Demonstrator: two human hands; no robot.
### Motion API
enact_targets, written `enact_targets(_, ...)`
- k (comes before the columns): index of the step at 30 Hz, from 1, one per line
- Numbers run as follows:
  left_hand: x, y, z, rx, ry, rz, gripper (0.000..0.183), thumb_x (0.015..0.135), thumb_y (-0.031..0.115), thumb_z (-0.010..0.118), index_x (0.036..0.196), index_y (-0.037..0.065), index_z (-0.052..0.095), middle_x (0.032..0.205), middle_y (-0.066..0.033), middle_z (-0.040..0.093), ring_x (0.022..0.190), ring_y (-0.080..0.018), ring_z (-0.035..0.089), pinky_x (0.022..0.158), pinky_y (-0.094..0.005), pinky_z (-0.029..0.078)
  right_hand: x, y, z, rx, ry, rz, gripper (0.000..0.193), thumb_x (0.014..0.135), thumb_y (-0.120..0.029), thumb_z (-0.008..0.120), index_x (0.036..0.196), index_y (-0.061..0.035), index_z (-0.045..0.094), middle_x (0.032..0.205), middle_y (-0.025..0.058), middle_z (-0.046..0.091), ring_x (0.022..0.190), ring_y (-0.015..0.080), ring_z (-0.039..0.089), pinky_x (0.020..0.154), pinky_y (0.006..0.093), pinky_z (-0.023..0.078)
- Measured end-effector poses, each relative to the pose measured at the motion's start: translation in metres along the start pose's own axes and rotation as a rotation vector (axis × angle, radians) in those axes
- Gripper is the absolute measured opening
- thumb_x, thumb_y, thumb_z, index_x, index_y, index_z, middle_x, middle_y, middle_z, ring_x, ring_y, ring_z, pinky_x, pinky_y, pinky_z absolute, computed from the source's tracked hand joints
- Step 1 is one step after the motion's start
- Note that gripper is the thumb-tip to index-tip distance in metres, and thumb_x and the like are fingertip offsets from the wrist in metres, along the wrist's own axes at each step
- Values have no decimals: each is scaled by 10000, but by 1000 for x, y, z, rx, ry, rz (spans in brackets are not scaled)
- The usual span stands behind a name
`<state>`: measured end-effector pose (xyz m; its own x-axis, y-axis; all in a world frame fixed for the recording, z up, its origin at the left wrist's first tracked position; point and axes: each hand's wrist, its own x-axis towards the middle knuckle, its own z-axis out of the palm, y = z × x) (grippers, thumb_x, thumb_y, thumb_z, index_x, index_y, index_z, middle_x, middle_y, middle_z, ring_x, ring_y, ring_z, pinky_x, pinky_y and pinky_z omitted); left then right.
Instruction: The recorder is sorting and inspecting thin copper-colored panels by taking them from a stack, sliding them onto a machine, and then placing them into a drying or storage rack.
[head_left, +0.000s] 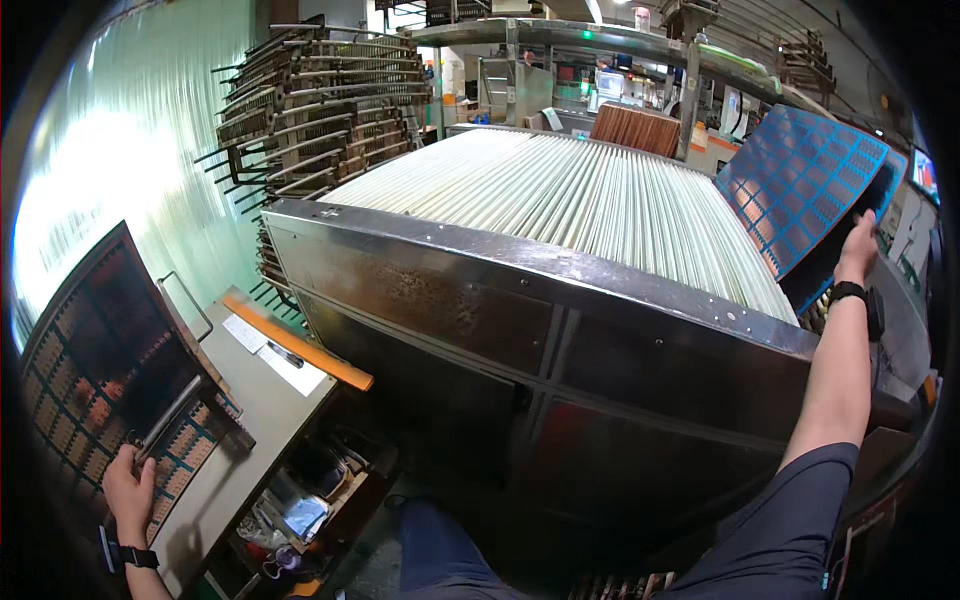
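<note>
My left hand (130, 492) is closed at the lower part of a dark panel (95, 370) with a grid of copper-coloured pads, which leans upright over the bench at the left. Beside my fingertips, a slim metal bar (172, 412) crosses the panel. At the far right my right arm reaches out, and my right hand (858, 248) is closed on the edge of a blue panel (805, 180) patterned with copper-coloured blocks. That panel stands tilted at the right end of the long metal rack, with another sheet behind it. My right fingertips are partly hidden.
The metal-sided rack (430, 245) holds many pale upright sheets (560, 185); brown panels (635, 130) stand behind. Metal racks with prongs (320, 110) rise at the left. On the bench (235, 385) lie paper (290, 370), a pen (285, 354) and an orange strip (300, 340).
</note>
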<state>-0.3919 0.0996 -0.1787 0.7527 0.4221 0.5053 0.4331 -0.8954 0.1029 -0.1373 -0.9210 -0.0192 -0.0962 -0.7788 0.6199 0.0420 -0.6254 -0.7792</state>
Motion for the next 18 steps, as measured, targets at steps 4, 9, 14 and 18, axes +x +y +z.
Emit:
enact_targets(4, 3, -9, 8, 27, 9, 24, 245, 843, 192, 683, 911, 26, 515, 797, -210, 560, 799, -434, 567, 690, -478, 437, -24, -28, 11, -182, -72, -89, 696, 882, -720, 494, 1135, -121, 744, 1172, 143, 709, 1135, 318, 638, 932, 426, 465)
enact_targets(9, 0, -8, 7, -4, 36, -8, 252, 847, 194, 680, 907, 26, 503, 779, -203, 529, 771, -421, 548, 672, -468, 420, -11, -9, 19, -404, -130, -161, 517, 871, -531, 629, 1096, -74, 718, 1118, 162, 709, 1070, 344, 648, 902, 448, 477)
enact_targets(14, 3, -13, 12, 19, 82, 27, 250, 856, 200, 674, 896, 28, 497, 768, -198, 522, 742, -413, 535, 650, -460, 412, 30, 12, 35, -451, -170, -110, 517, 899, -475, 589, 1129, -21, 685, 1213, 208, 664, 1148, 394, 610, 963, 468, 456)
enact_targets(18, 3, -12, 10, 51, 10, -15, 269, 870, 201, 663, 892, 26, 460, 760, -181, 492, 712, -364, 514, 654, -415, 424, 37, 8, 57, -496, -82, -109, 515, 950, -464, 524, 1183, -23, 653, 1205, 199, 668, 1157, 399, 606, 961, 476, 457)
